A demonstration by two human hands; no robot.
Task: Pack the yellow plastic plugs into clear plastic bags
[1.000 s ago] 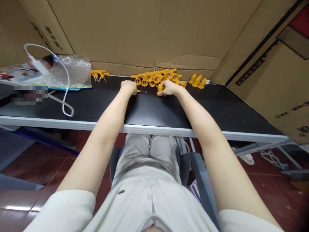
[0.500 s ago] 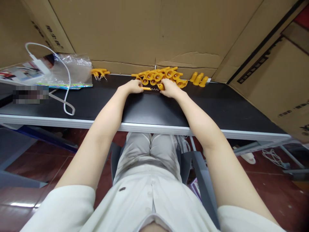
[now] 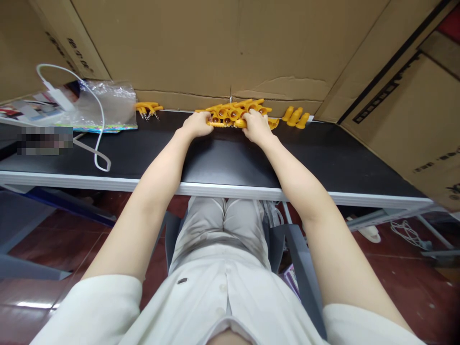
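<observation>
While the left hand [image 3: 197, 124] grips a corkscrew [image 3: 216, 124], the right hand [image 3: 256, 126] clasps a cap [image 3: 239, 123]. The spiral [image 3: 230, 126] points sideways toward the cap

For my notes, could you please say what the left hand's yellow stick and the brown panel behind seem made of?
Yellow stick: probably plastic, from its even, opaque colour; finish unclear. Brown panel: apparently cardboard, matt, from its creases and colour.

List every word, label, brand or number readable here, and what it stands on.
None reads clearly.
Left cardboard: dark characters, too blurred.
Right cardboard: dark characters, too blurred.
Papers: any print too small.
Held corkscrew and cap: no lettering visible.
</observation>
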